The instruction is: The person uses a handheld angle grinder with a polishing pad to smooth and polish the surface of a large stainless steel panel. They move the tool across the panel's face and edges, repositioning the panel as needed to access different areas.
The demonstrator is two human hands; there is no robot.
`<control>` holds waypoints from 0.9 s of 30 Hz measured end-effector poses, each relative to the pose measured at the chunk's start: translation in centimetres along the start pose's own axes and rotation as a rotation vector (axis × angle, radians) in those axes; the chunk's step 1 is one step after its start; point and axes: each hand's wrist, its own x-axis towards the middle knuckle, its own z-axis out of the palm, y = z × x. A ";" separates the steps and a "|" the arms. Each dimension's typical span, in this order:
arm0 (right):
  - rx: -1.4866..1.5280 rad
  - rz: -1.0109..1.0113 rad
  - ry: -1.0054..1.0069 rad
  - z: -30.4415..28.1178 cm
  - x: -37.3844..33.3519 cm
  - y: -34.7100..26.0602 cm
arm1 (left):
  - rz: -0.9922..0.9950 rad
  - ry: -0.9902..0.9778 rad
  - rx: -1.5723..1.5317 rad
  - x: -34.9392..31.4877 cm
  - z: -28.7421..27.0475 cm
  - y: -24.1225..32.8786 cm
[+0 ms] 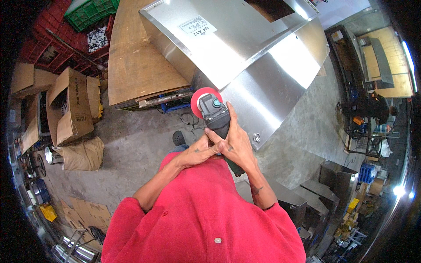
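Both hands are closed round an angle grinder (pixel 215 115) with a dark body and a red disc (pixel 197 103). My left hand (pixel 199 151) wraps the body from the left, near my waist. From the right, my right hand (pixel 235 142) grips it, one finger stretched along the side toward the head. The disc is at the near corner of a large shiny sheet-metal box (pixel 228 48); whether it touches the metal I cannot tell. A bright side panel (pixel 267 96) of the box faces me, with a small round metal fitting (pixel 256 138) near its lower corner.
The metal box rests on a wooden board (pixel 131 65). An open cardboard carton (pixel 72 107) stands at the left, below red and green crates (pixel 90 15). Bent sheet-metal parts (pixel 315 193) lie at the lower right. A cable (pixel 189 120) trails on the concrete floor (pixel 131 140).
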 end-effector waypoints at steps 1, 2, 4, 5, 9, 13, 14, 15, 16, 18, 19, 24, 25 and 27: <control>0.002 0.007 -0.007 -0.1 0.0 -0.1 | 0.011 0.003 0.005 0.0 0.0 -0.1; 0.004 0.015 -0.015 -0.2 -0.1 -0.3 | 0.021 0.007 0.010 0.0 0.0 -0.4; 0.010 0.021 -0.017 -0.4 -0.2 -0.5 | 0.038 0.008 0.022 -0.1 0.0 -0.5; 0.015 0.019 -0.014 -0.5 -0.2 -0.6 | 0.044 0.009 0.029 -0.1 0.0 -0.6; 0.016 0.002 0.005 -0.3 -0.3 -0.3 | 0.062 0.008 0.060 0.0 -0.1 -0.8; -0.062 -0.104 0.121 0.6 -0.2 1.1 | 0.085 -0.001 0.058 0.0 0.1 -0.3; -0.058 -0.089 0.115 0.4 -0.3 0.8 | 0.085 -0.004 0.057 -0.1 0.2 -0.1; -0.054 -0.074 0.107 0.2 -0.4 0.4 | 0.086 -0.006 0.054 -0.2 0.3 -0.1; -0.029 -0.046 0.074 -0.1 -0.4 0.0 | 0.072 -0.010 0.049 -0.1 0.1 -0.3; 0.020 0.010 0.008 -0.6 -0.4 -0.9 | 0.046 -0.019 0.039 -0.1 -0.1 -0.7; 0.021 0.013 0.006 -0.6 -0.4 -0.9 | 0.053 -0.013 0.040 -0.1 -0.1 -0.7; 0.022 0.018 0.003 -0.6 -0.3 -0.7 | 0.094 0.006 0.044 0.0 0.1 -0.5; 0.019 0.023 -0.001 -0.6 -0.2 -0.7 | 0.084 0.006 0.038 0.0 0.1 -0.5; 0.013 0.037 -0.012 -0.5 -0.3 -0.8 | 0.059 0.007 0.021 0.0 0.2 -0.7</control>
